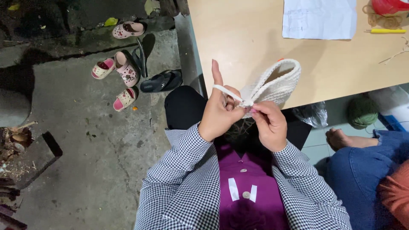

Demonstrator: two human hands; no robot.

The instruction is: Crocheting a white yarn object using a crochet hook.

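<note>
We held a white crocheted pouch [276, 81] just above the near edge of the table [247, 38], right in front of our chest. Its long axis ran from the near left, where our hands met it, up and away to the far right, with its open mouth turned to the far side. A strand of white cord [226, 91] ran from the pouch's near corner leftward over our left hand.

Our left hand [219, 115] lay just left of that corner; the forefinger stood straight up with the cord laid across it, and the other fingers were curled shut on the corner of the pouch. Our right hand [269, 123] sat just below the pouch and touched it, its fingertips pinched shut at the same corner; whether it held a hook, we could not tell. Both hands were equally near.

Farther off on the table lay a sheet of paper [318, 19] and a yellow tool [385, 30]. On the floor to the right sat a green yarn ball [361, 111], and to the left lay pink sandals [121, 70].
</note>
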